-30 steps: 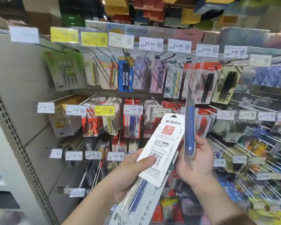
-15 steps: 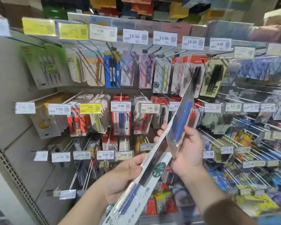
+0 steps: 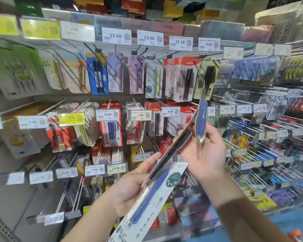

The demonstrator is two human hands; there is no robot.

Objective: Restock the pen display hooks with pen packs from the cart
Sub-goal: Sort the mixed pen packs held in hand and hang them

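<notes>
A: Blue pens in a clear pack (image 3: 201, 119), seen edge-on and standing nearly upright, are pinched in the right hand (image 3: 205, 151) with the thumb on the near side

B: And the other hand?

A: The left hand (image 3: 131, 187) grips a long white pack (image 3: 152, 203) with a blue pen and a white one inside, slanting from lower left to upper right. A second, thinner pack with a black pen (image 3: 171, 151) lies on top of it, its upper end reaching the right hand's fingers

B: Does the right hand hold that one too?

A: I cannot tell; its tip touches the fingers there, no more is clear

B: Where are all three against the display?

A: In front of the hooks (image 3: 110, 103), not hung on any. Behind them hang rows of pen packs: red ones with blue pens (image 3: 110, 130) under an 8.90 tag (image 3: 108, 114), and red packs with black pens (image 3: 187, 79) higher up under a 15.50 tag (image 3: 180, 43). The right edge of the view is blurred
</notes>
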